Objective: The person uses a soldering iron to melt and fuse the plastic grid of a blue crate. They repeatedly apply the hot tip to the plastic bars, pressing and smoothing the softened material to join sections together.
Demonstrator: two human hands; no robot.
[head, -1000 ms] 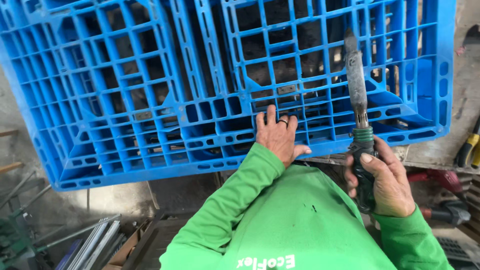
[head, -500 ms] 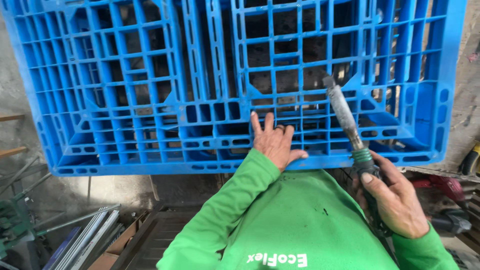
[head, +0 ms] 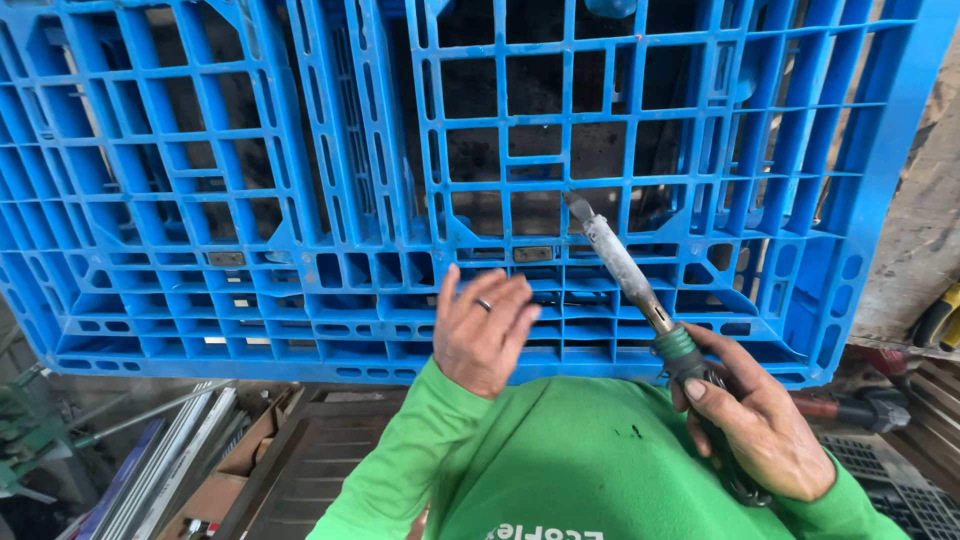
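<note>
A large blue plastic pallet (head: 300,200) fills the view from nine o'clock round to three o'clock, its open grid of ribs facing the camera; the left hand (head: 483,330) sits near the centre, just toward six o'clock, palm lifted, fingers loosely together and pointing to twelve o'clock, a ring on one finger; whether the fingertips touch the pallet's ribs, I cannot tell. The right hand (head: 760,425), at about four o'clock, is wrapped tight around the green-collared handle of a soldering iron (head: 625,272); its grey metal shaft slants toward eleven o'clock, the tip lying over a pallet rib just right of centre. Metal rods (head: 170,440) lie at seven o'clock.
</note>
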